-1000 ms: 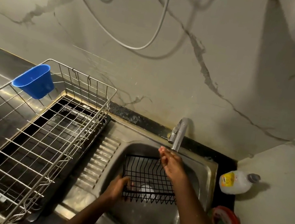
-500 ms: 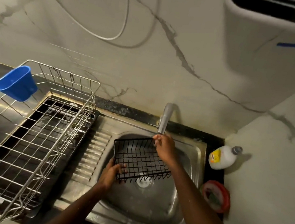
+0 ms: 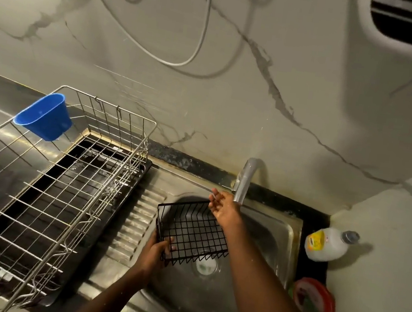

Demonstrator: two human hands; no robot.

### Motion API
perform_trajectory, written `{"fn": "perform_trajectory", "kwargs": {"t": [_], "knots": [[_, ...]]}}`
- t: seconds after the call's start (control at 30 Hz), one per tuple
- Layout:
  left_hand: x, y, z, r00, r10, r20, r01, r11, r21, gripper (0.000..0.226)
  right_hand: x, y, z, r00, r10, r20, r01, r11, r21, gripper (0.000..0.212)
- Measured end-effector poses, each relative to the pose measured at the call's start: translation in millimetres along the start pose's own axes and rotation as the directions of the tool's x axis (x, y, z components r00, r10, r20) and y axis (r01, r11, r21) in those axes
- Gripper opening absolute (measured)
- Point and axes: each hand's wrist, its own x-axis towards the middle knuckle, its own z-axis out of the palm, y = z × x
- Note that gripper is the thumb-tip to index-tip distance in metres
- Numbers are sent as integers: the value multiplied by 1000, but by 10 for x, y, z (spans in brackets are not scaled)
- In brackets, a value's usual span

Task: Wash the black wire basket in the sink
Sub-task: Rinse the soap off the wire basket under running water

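While the left hand (image 3: 157, 250) grips the near left corner of the black wire basket (image 3: 193, 230), it holds the basket tilted above the sink (image 3: 278, 234) drain, apparently so that water can reach the mesh. The right hand (image 3: 221, 207) holds nothing, fingers loosely spread over the basket's far rim just beside the faucet (image 3: 245, 180) spout, probably to wet it. A dish soap bottle (image 3: 326, 245) lies on the counter (image 3: 320, 219) to the right.

I count one black wire basket (image 3: 193, 230), one steel dish rack (image 3: 44, 186), one blue cup (image 3: 43, 116), one faucet (image 3: 245, 180), one white bottle (image 3: 327, 244), two hands.
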Motion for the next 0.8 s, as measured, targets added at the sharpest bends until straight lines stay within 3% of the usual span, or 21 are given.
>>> {"fn": "perform_trajectory", "kwargs": {"t": [0.17,0.37,0.57,0.7,0.8], "knots": [[37,49,-5,1000,2,-7,-2,1000,-14,56,219,-32,-1,999,4,49,-13,983,181,48],[128,60,42,1000,2,0,-2,1000,-1,61,185,-60,-65,990,37,138,-83,934,347,46],[118,86,73,1000,-3,4,3,1000,20,68,-63,-197,-128,979,29,202,-108,914,392,22],[103,98,59,1000,8,-5,-7,999,45,69,-226,-309,-213,986,-24,164,-36,936,349,28],[41,125,40,1000,11,-14,-11,999,48,57,-280,-312,-318,967,-87,239,13,955,297,38]]}}
